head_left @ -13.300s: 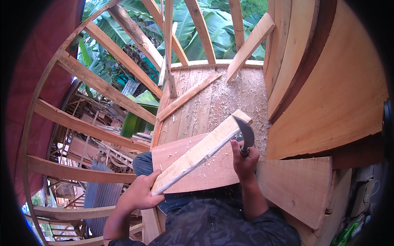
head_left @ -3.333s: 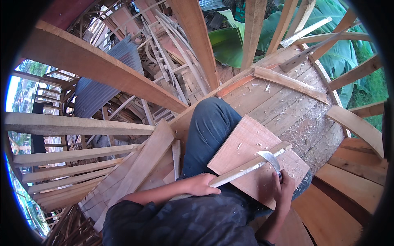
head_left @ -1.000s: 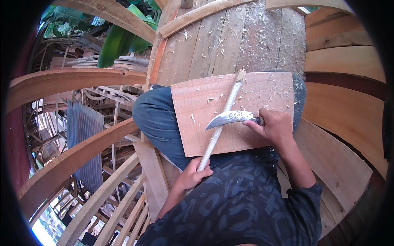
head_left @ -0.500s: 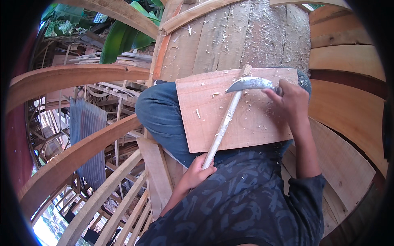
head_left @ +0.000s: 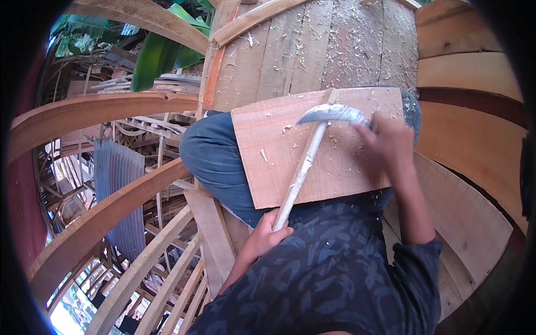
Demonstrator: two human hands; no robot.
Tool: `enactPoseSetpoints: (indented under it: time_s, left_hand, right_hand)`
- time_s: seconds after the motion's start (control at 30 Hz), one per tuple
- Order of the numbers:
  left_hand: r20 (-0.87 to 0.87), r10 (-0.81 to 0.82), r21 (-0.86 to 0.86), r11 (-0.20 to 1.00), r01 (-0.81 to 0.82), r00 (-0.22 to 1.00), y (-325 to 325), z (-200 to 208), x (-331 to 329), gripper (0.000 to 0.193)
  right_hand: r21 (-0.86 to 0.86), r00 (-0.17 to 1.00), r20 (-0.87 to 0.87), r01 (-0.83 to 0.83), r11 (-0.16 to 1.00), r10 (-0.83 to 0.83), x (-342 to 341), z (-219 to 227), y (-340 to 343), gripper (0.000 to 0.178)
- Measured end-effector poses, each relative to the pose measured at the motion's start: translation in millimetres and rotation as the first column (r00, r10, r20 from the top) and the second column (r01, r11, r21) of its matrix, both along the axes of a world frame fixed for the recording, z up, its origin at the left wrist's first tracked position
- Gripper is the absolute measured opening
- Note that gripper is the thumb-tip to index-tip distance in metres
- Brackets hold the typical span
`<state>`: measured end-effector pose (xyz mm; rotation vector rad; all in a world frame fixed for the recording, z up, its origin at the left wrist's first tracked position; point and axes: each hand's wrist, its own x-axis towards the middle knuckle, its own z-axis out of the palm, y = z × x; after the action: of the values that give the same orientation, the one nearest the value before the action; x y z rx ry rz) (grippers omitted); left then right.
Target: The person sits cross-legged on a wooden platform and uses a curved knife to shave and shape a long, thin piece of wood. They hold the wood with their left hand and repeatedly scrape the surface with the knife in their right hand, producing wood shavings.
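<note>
Board (head_left: 349,162) sits across our lap, stick (head_left: 305,162) slanting over it: long axis from left part of board's near edge up to far edge. Our left hand (head_left: 268,237) wraps stick just off near edge, so that's closest hand. Our right hand (head_left: 392,139), kinda blurry, grips curved knife (head_left: 333,114) over board's right side; blade crosses stick toward far edge, tip leftward. Can't tell if it's touching.
</note>
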<state>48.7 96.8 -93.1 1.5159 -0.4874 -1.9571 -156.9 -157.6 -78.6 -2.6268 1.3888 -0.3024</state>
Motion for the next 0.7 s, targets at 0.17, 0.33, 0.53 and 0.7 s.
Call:
enactPoseSetpoints:
  time_s: [0.17, 0.33, 0.53, 0.7]
  left_hand:
    - [0.076, -0.031, 0.006, 1.0, 0.03, 0.997, -5.9, 4.0, -0.7, 0.024]
    - [0.2, -0.067, -0.018, 0.997, 0.072, 0.977, -3.5, 4.5, -1.5, 0.032]
    - [0.329, -0.076, 0.001, 0.997, 0.08, 0.941, -13.0, 20.5, -7.7, 0.041]
    - [0.463, -0.091, -0.034, 0.992, 0.121, 0.881, -17.5, 24.8, -13.0, 0.045]
  right_hand:
    - [0.124, 0.995, 0.03, 0.086, 0.989, -0.09, 16.4, 9.2, 10.6, 0.057]
    - [0.515, 0.995, 0.077, 0.014, 0.857, -0.063, 13.7, 36.4, 33.0, 0.041]
    - [0.844, 0.99, 0.143, -0.116, 0.524, -0.01, 0.4, 53.0, 29.2, 0.039]
    - [0.613, 0.999, 0.007, 0.031, 0.79, -0.045, -8.8, 47.1, 35.4, 0.038]
